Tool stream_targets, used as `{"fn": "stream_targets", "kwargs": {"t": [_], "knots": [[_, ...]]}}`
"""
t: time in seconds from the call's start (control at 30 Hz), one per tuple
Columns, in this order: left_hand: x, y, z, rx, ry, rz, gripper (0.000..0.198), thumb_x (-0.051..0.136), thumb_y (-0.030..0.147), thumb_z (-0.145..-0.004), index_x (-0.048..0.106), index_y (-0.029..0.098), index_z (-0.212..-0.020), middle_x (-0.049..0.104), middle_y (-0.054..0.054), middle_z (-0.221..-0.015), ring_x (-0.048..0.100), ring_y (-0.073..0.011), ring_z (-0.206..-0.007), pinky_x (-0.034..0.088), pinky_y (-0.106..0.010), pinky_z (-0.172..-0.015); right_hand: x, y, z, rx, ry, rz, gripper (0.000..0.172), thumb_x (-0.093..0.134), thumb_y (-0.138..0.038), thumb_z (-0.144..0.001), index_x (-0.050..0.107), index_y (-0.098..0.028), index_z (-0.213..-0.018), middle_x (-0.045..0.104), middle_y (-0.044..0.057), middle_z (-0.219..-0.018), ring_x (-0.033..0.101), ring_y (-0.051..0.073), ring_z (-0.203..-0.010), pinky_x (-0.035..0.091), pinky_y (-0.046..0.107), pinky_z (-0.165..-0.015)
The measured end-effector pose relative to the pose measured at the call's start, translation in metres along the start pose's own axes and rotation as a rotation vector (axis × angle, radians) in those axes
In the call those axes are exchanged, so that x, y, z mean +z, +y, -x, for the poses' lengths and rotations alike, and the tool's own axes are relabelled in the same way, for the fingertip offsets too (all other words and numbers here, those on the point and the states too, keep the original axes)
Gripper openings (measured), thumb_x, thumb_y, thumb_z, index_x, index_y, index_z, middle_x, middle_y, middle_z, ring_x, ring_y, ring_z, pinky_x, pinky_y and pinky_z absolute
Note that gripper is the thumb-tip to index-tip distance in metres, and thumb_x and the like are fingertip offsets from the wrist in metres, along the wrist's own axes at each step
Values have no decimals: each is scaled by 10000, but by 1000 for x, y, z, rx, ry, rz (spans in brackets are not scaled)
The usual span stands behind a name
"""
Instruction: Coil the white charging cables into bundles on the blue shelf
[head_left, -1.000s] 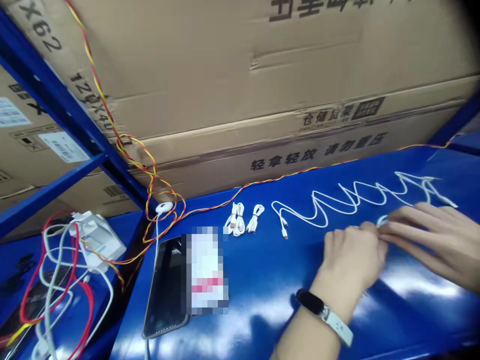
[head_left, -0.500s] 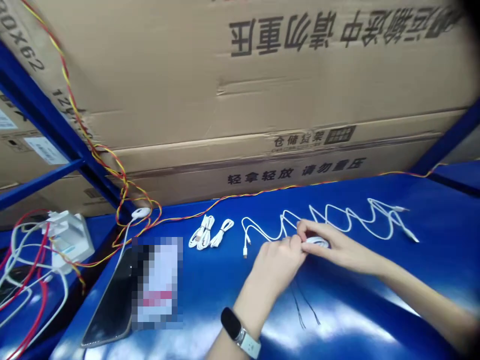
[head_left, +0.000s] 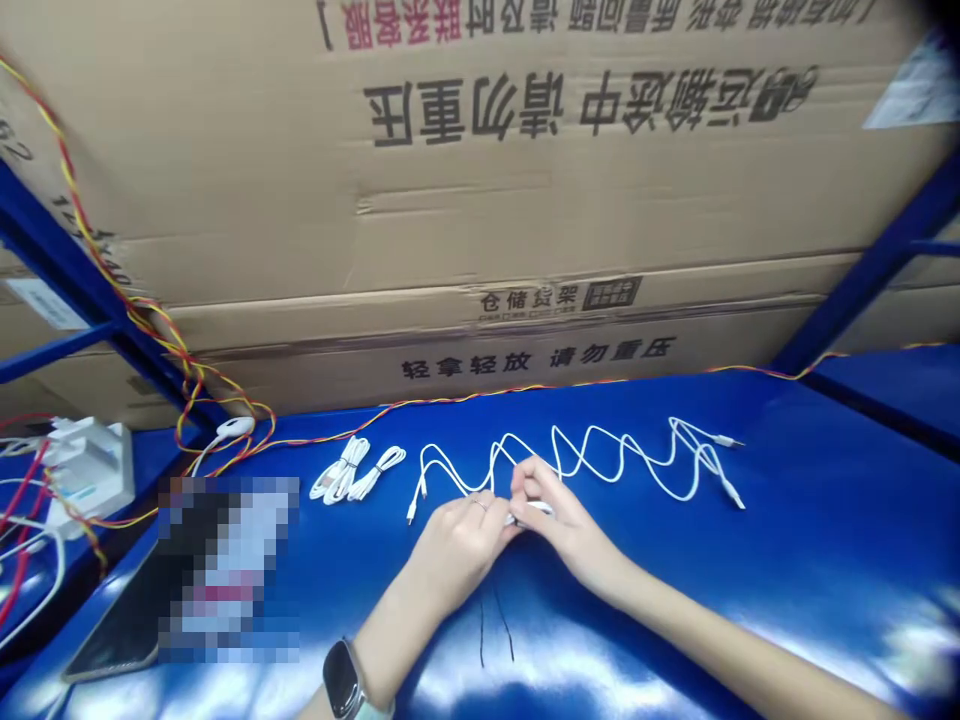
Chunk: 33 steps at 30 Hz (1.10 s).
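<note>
A small white coil of cable (head_left: pixel 534 508) is pinched above the middle of a blue steel shelf (head_left: pixel 825 520) between the left hand (head_left: pixel 457 548) and the right hand (head_left: pixel 561 520); the fingers (head_left: pixel 531 482) of both hands are clenched on it, not released, and the turns appear to be held tight by this close, two-sided grip. A long white cable (head_left: pixel 592 455) is laid behind the hands in loose zigzags, with a small plug (head_left: pixel 411 515) free at its left end and two thin tips (head_left: pixel 731 490) free at its right; this flat spread is probably kept so that tangling is avoided, though whether the coil belongs to that cable is hidden by the fingers. Two bundled white cables (head_left: pixel 352 472) are set just to the left, seemingly kept apart from the loose length. Thin dark wires (head_left: pixel 495 625) lie on the shelf below the hands. A twisted red-and-yellow wire (head_left: pixel 450 398) is run along the back of the shelf, against cardboard cartons (head_left: pixel 480 200), where it appears to be kept out of the way; a dark phone (head_left: pixel 112 635), partly covered by a blurred object, lies further left.
</note>
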<state>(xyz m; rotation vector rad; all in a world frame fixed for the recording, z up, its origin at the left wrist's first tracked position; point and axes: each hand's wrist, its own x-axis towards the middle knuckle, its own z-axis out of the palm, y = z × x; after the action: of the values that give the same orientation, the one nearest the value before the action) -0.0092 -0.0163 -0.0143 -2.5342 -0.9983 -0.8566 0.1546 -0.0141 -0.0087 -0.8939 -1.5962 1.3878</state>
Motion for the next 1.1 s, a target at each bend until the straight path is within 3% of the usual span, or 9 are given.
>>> {"fn": "stream_targets", "kwargs": {"t": [0.23,0.5,0.63,0.73,0.83,0.93,1.0,1.1], "knots": [[-5,-1,0,124,-15,-187,184,455,245,-894,517,146,-752,556,-17,-617,558,-161,-563,393,-274,-510,11,-4,0,58,63,-172,154,516,-319,-826,404,-216,-803,417,-46,-701,424,107,-635,367,233,-610],[7,-5,6,198,-49,-237,155,430,220,-890,499,151,-769,558,-6,-614,552,-154,-547,364,-278,-511,23,13,1,58,253,-98,49,460,-232,-782,433,-200,-756,421,-50,-633,417,102,-587,339,223,-566],[8,0,7,213,30,-275,173,435,231,-885,504,147,-750,546,-4,-586,532,-148,-513,346,-276,-499,27,6,1,83,265,-71,43,458,-211,-763,415,-205,-761,397,-63,-592,414,98,-549,350,223,-548],[1,-1,4,182,15,-263,208,417,239,-889,526,147,-738,560,-19,-587,552,-148,-537,352,-268,-509,25,-6,0,83,228,-36,75,460,-259,-796,415,-211,-832,399,-67,-589,415,98,-528,349,220,-522],[-13,-19,2,-14,-109,-232,284,388,294,-897,559,155,-718,591,-43,-606,576,-151,-554,363,-254,-520,15,-16,-2,-46,224,164,207,418,-361,-875,422,-218,-1024,495,-32,-689,476,119,-592,381,241,-549],[-34,-50,5,-478,-284,-291,365,339,372,-910,618,150,-830,633,-95,-709,616,-204,-664,404,-271,-579,-2,-18,-6,-241,276,550,279,429,-359,-893,436,-214,-1131,564,41,-882,538,169,-785,431,300,-689],[-45,-71,11,-767,-455,-296,377,365,398,-886,647,149,-867,654,-127,-785,629,-237,-733,425,-297,-630,-11,-10,-10,-346,237,822,260,438,-292,-892,480,-211,-1135,567,74,-964,534,200,-879,435,339,-758],[-54,-88,20,-858,-540,-260,366,398,418,-856,679,184,-830,669,-112,-853,630,-244,-800,438,-305,-665,-17,7,-16,-431,52,1119,321,414,-151,-878,519,-224,-1173,554,94,-1015,518,213,-915,436,345,-751]]}}
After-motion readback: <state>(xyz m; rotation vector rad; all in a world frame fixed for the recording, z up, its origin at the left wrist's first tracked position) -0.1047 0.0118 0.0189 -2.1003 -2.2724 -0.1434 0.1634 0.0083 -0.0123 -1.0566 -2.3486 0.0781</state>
